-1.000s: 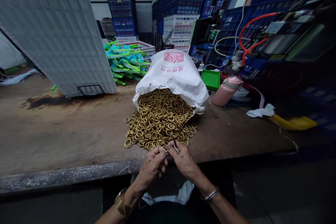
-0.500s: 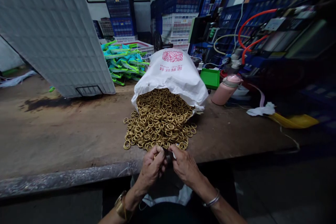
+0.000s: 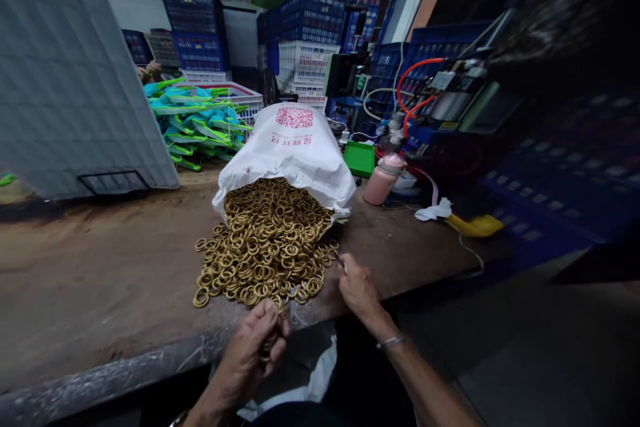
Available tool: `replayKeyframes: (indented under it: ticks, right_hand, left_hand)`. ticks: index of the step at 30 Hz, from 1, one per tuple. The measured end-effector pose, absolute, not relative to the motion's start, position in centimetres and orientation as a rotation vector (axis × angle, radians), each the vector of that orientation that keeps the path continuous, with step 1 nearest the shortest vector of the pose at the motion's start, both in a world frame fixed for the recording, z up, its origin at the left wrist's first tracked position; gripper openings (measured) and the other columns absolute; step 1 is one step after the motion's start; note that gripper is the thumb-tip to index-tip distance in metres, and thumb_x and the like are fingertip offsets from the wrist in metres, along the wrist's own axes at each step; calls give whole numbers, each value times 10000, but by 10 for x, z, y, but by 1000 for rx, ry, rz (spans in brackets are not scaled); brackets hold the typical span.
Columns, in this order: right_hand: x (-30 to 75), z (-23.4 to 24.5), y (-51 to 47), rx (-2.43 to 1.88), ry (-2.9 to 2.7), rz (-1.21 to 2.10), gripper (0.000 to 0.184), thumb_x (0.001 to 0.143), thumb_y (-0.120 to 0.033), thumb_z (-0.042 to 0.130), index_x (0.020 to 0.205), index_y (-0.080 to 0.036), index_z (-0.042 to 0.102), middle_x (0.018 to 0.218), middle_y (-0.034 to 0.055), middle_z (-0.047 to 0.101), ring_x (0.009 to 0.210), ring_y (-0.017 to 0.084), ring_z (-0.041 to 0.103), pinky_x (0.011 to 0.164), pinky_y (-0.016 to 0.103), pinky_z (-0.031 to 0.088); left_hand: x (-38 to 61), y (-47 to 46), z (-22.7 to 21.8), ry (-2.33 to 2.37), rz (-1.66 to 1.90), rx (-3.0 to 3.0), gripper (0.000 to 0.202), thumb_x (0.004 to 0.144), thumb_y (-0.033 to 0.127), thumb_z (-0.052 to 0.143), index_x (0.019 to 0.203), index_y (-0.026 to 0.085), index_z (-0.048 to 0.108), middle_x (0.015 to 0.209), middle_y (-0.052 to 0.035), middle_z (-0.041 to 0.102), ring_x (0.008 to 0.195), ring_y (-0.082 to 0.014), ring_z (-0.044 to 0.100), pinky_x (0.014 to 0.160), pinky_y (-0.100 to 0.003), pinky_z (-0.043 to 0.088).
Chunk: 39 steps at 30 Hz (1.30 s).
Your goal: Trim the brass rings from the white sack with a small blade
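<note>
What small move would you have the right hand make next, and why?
Perhaps bring the right hand toward the left hand: the left is closed around some gold rings, while the right grips a slim dark tool apart from them, by the right edge of the ring heap.

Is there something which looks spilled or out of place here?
Yes: gold-coloured rings spread from the open white sack onto the tabletop, with nothing containing them. This looks like a spill, though it may be deliberate.
</note>
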State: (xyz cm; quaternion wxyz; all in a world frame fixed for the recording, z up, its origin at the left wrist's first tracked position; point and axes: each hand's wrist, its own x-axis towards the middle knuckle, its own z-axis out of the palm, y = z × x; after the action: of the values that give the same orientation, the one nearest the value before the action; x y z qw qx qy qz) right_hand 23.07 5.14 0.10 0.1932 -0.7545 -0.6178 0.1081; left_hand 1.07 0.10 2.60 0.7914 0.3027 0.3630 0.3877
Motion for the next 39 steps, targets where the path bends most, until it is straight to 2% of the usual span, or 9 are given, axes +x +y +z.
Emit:
replayKeyframes:
  ticks: [5, 10, 13, 21, 25, 29, 31, 34, 39]
  right_hand:
    - [261, -6, 87, -2294, -1614, 261, 196, 848, -218, 364, 900, -172, 548, 790, 65, 628, 701, 136, 561, 572, 216, 281]
    - [258, -12, 113, -2368, -1573, 309, 239, 798, -358, 447, 898, -185, 578, 843, 88, 641, 765, 182, 590, 570, 226, 301]
    - [255, -15, 121, -2411, -1542, 338, 218, 760, -300, 469, 908, -193, 589, 855, 101, 646, 783, 208, 598, 578, 237, 320]
    - [262, -12, 117, -2330, -1530, 369, 184, 735, -196, 405, 819, -147, 561, 770, 118, 625, 712, 202, 581, 574, 250, 339]
    - [252, -7, 94, -2152, -1560, 439, 165, 770, -237, 353, 756, -171, 503, 699, 41, 588, 650, 140, 539, 594, 218, 369]
    - [215, -1, 61, -1688, -1458, 919, 127, 721, -306, 435, 677, -188, 452, 561, -35, 491, 536, 106, 481, 551, 205, 379]
    - [195, 5, 46, -1571, -1381, 1145, 142, 713, -319, 462, 652, -192, 445, 523, -56, 451, 484, 86, 429, 491, 191, 348]
    - [172, 14, 29, -1488, -1273, 1387, 132, 685, -306, 502, 670, -188, 446, 501, -74, 427, 440, 61, 368, 432, 172, 295]
    - [160, 19, 16, -1434, -1105, 1684, 142, 695, -326, 472, 734, -199, 423, 501, -102, 399, 345, 27, 203, 348, 163, 162]
  left_hand:
    - [13, 6, 21, 782, 833, 587, 255, 781, 390, 527, 742, 139, 499, 705, -4, 546, 390, -7, 328, 343, -138, 230]
    - [13, 5, 16, 689, 835, 523, 182, 779, 321, 526, 883, 172, 513, 721, -8, 550, 414, -28, 366, 348, -141, 226]
    - [11, 7, 13, 645, 828, 454, 201, 762, 302, 550, 901, 158, 533, 715, -10, 537, 451, -39, 402, 353, -138, 236]
    - [17, 10, 13, 687, 840, 450, 221, 714, 318, 620, 686, 130, 507, 650, -13, 521, 488, -50, 429, 335, -126, 198]
    - [24, 12, 11, 820, 870, 636, 247, 715, 382, 597, 715, 166, 478, 549, 44, 472, 390, -38, 344, 326, -137, 181]
    - [27, 15, 10, 1059, 1036, 999, 207, 735, 359, 570, 834, 178, 552, 474, 71, 446, 387, -65, 366, 400, -173, 305]
    - [26, 15, 11, 1117, 1129, 1175, 219, 730, 312, 577, 902, 180, 605, 629, 11, 577, 546, -114, 500, 549, -217, 406]
    - [23, 13, 15, 1097, 1134, 1358, 212, 747, 269, 551, 916, 182, 645, 886, -55, 651, 834, -193, 565, 778, -278, 411]
    - [18, 5, 14, 1061, 1057, 1473, 183, 791, 260, 493, 857, 177, 642, 812, -44, 657, 774, -181, 567, 743, -272, 411]
